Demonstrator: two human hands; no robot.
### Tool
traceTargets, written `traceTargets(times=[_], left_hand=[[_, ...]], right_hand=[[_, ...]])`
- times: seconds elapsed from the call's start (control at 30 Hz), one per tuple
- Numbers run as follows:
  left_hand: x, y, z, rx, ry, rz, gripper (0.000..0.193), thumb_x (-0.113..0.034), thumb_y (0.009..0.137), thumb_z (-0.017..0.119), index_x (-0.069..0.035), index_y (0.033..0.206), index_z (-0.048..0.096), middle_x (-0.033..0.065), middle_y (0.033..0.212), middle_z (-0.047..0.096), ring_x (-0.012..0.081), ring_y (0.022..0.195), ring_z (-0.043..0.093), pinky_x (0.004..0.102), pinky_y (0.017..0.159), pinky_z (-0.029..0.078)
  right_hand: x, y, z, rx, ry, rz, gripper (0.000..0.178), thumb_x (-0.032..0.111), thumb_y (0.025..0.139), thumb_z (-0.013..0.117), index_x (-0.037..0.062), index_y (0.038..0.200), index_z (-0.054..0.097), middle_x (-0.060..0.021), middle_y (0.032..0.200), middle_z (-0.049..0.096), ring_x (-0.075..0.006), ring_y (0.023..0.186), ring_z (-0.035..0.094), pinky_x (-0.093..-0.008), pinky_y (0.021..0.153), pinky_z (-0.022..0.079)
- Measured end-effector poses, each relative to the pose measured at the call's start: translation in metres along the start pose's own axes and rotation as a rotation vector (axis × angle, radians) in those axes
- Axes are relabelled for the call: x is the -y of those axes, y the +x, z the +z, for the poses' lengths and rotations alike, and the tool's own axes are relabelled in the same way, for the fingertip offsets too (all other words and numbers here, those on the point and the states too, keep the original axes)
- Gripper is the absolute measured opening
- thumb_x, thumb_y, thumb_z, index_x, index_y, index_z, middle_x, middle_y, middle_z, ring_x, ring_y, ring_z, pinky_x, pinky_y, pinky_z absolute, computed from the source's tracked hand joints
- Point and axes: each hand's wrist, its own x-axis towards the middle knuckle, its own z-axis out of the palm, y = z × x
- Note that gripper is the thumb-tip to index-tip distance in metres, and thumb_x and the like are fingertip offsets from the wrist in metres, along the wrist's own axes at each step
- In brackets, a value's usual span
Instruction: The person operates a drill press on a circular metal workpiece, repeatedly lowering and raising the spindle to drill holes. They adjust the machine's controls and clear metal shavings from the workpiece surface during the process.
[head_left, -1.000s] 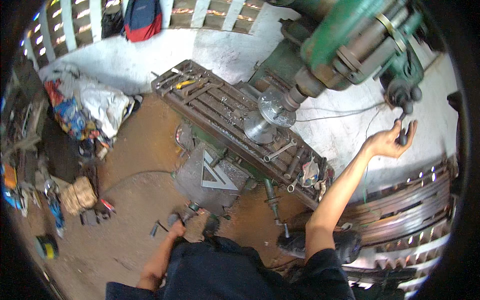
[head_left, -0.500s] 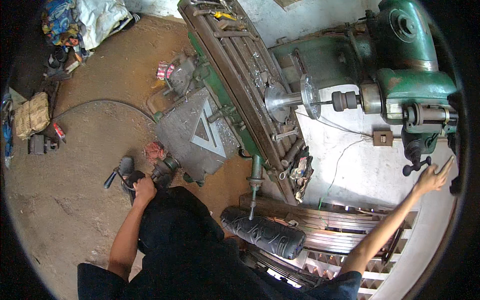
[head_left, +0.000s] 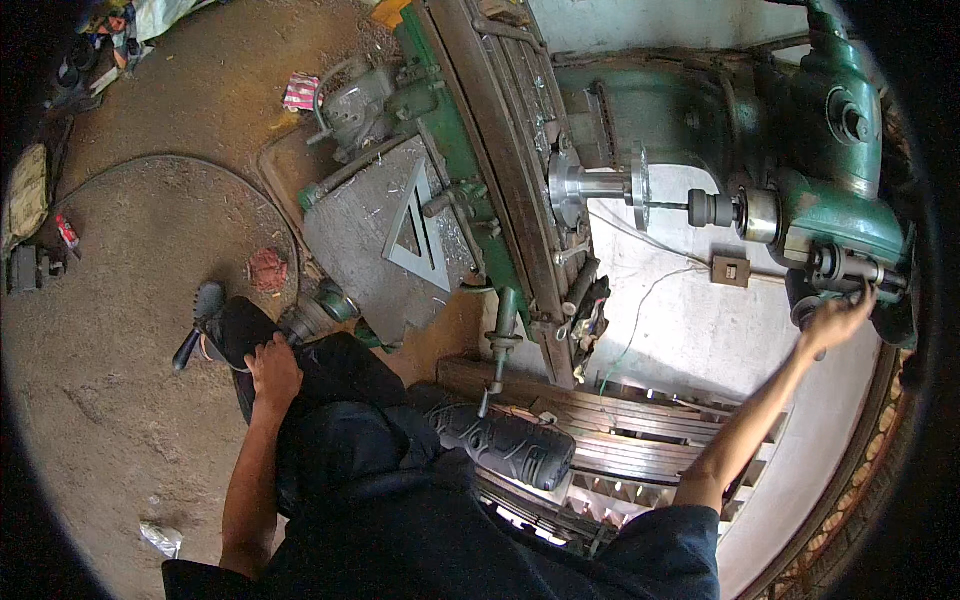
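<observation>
My left hand [head_left: 272, 370] rests on my black-trousered leg [head_left: 325, 375], its fingers spread and holding nothing. At the right, my right hand [head_left: 838, 318] is at the small dark crank handle [head_left: 820, 355] below the green machine head [head_left: 835, 215]. Its fingers look closed around the handle, though they partly hide it. Above that hand is a grey cylindrical fitting [head_left: 845, 265]. From the spindle chuck [head_left: 710, 209] a thin drill bit [head_left: 668, 205] reaches the flange of a shiny flanged metal workpiece [head_left: 605, 185], which stands on the slotted machine table [head_left: 500, 150].
A triangular metal frame [head_left: 420, 235] lies on the grey plate [head_left: 345, 215] among metal shavings. Below the table's end is a black cylindrical speaker [head_left: 510, 448], beside stacked metal bars [head_left: 620, 445]. A cable [head_left: 230, 172] curves across the dirt floor [head_left: 130, 330].
My right hand has moved from beside the crank handle, fingers extended, onto it. My left hand stays on my leg. The whole view has shifted.
</observation>
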Motion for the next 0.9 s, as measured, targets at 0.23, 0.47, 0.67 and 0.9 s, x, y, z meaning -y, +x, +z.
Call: traceTargets(times=[0.23, 0.47, 0.67, 0.9], left_hand=[[-0.002, 0.004, -0.003, 0.072, -0.042, -0.036, 0.041, -0.014, 0.079, 0.072, -0.001, 0.114, 0.055, 0.0148, 0.106, 0.065, 0.0332, 0.108, 0.06, 0.0526, 0.091, 0.043], [0.004, 0.008, -0.003, 0.154, -0.038, -0.056, 0.05, -0.018, 0.081, 0.072, 0.001, 0.123, 0.052, 0.0172, 0.108, 0.066, 0.036, 0.109, 0.059, 0.0547, 0.094, 0.042], [0.015, 0.012, 0.011, 0.064, -0.051, -0.029, 0.039, -0.014, 0.079, 0.068, 0.003, 0.111, 0.053, 0.0227, 0.103, 0.067, 0.0424, 0.1, 0.062, 0.058, 0.087, 0.043], [0.04, 0.026, 0.031, -0.013, 0.061, 0.091, 0.041, -0.012, 0.074, 0.062, 0.003, 0.111, 0.054, 0.0268, 0.098, 0.067, 0.0452, 0.092, 0.065, 0.0583, 0.077, 0.046]], right_hand=[[-0.093, -0.072, -0.038, -0.164, 0.04, 0.555, 0.042, 0.026, 0.101, 0.053, -0.0066, 0.127, 0.054, -0.0223, 0.132, 0.056, -0.0344, 0.119, 0.054, -0.0447, 0.101, 0.043], [-0.078, -0.091, -0.012, -0.015, 0.392, 0.65, 0.045, 0.02, 0.106, 0.039, -0.0011, 0.146, 0.041, -0.0172, 0.151, 0.041, -0.0275, 0.14, 0.037, -0.0375, 0.116, 0.027], [-0.061, -0.135, -0.012, -0.039, 0.551, 0.485, 0.04, 0.006, 0.101, 0.044, -0.0031, 0.14, 0.049, -0.0139, 0.144, 0.051, -0.0248, 0.135, 0.045, -0.037, 0.113, 0.031], [-0.09, -0.053, -0.018, -0.417, 0.328, 0.728, 0.047, 0.006, 0.094, 0.05, -0.0021, 0.14, 0.049, -0.0168, 0.143, 0.051, -0.0269, 0.135, 0.046, -0.0349, 0.112, 0.032]])
